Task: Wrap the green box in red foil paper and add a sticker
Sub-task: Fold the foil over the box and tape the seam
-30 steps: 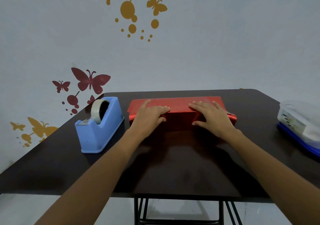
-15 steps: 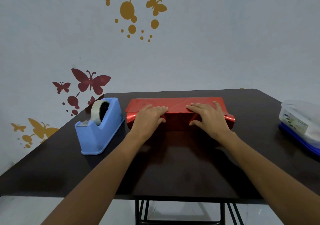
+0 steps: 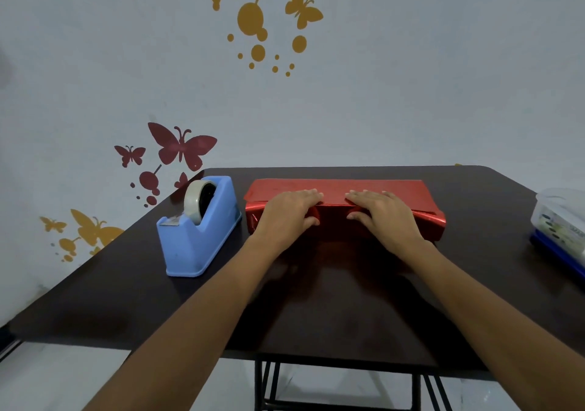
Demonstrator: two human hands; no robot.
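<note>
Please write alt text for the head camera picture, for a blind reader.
A person's left hand and right hand press flat on a long box wrapped in shiny red foil paper, on a dark brown table. A blue plastic tape dispenser stands left of it; a clear plastic container is at the right edge.

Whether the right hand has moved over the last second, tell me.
Yes, slightly: the right hand has slid left along the red package, toward the tape dispenser, closing on the left hand.
</note>
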